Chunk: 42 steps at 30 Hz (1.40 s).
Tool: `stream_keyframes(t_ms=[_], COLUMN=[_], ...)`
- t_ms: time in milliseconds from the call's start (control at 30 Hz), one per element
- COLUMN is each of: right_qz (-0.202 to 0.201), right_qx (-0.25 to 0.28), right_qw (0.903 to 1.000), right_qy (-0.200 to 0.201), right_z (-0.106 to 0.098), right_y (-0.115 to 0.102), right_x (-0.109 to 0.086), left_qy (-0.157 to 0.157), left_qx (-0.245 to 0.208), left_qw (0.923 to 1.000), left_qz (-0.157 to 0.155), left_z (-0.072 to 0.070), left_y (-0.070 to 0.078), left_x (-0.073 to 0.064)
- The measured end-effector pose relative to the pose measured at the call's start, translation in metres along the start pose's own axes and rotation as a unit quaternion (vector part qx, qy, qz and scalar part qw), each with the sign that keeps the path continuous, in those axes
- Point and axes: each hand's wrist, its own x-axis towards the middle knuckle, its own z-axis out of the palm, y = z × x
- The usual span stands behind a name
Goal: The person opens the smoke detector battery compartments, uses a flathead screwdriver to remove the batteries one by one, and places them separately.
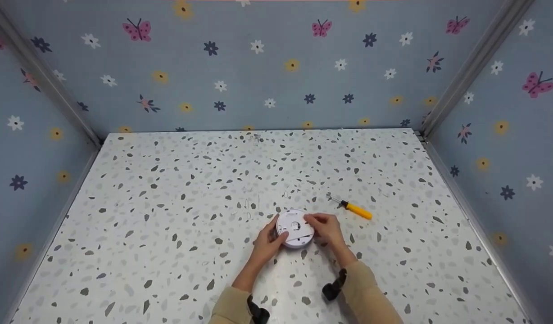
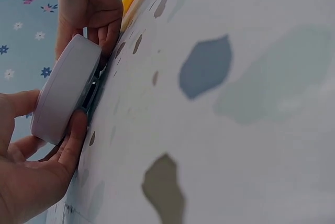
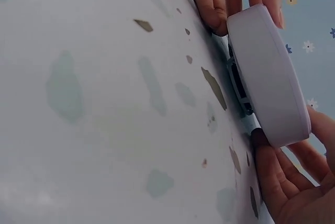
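Between both hands is a round white smoke detector, its flat back with a central hole facing up in the head view. My left hand grips its left edge, thumb on top. On the opposite side, my right hand holds the rim with its thumb and fingers. The detector's smooth side wall faces the left wrist camera, tilted close over the tabletop. Dark slots show on its lower side in the right wrist view, where fingers reach beneath the rim. Much of the underside is hidden.
A screwdriver with a yellow handle lies on the speckled table, just beyond my right hand. Blue flowered panels enclose the back and both sides. Black camera straps sit on the wrists over beige sleeves.
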Motion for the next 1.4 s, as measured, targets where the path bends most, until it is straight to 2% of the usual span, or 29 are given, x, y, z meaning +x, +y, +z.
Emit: stream_keyframes(t_ms=[167, 300, 467, 567, 633, 800, 867, 967, 1067, 1200, 1400], right_qz=[-0.011, -0.025, -0.065, -0.093, -0.125, -0.191, -0.199, -0.221, -0.227, -0.212, -0.200], right_qx=[-0.002, 0.015, 0.022, 0.019, 0.014, -0.019, -0.031, -0.047, -0.072, -0.105, -0.126], right_qw=[0.9998, 0.9991, 0.9967, 0.9936, 0.9889, 0.9738, 0.9697, 0.9612, 0.9569, 0.9550, 0.9513], right_qy=[-0.017, -0.031, -0.045, -0.061, -0.079, -0.123, -0.139, -0.159, -0.167, -0.179, -0.197], right_z=[-0.003, -0.007, -0.011, -0.014, -0.016, -0.023, -0.026, -0.027, -0.027, -0.024, -0.023], right_y=[-0.002, -0.004, -0.005, -0.005, -0.005, -0.023, -0.031, -0.030, -0.021, -0.010, -0.012], right_x=[-0.001, -0.003, -0.003, -0.005, -0.006, -0.021, -0.028, -0.026, -0.017, -0.005, -0.003], left_qy=[0.001, 0.001, -0.003, -0.006, -0.010, -0.015, -0.014, -0.013, -0.010, -0.008, -0.007], left_qx=[0.009, 0.019, 0.025, 0.027, 0.025, 0.022, 0.025, 0.025, 0.027, 0.027, 0.033], left_qw=[1.0000, 0.9996, 0.9992, 0.9994, 0.9994, 0.9996, 0.9995, 0.9994, 0.9992, 0.9990, 0.9989], left_qz=[0.001, 0.019, 0.031, 0.020, 0.019, 0.014, 0.011, 0.018, 0.029, 0.036, 0.033], left_z=[0.000, -0.001, -0.003, -0.004, -0.004, -0.003, -0.003, -0.002, -0.002, -0.001, 0.000], left_y=[-0.003, -0.003, -0.002, -0.002, -0.003, -0.002, -0.002, -0.002, -0.002, -0.003, -0.005], left_x=[0.000, -0.002, -0.004, -0.004, -0.004, -0.005, -0.005, -0.005, -0.005, -0.005, -0.004])
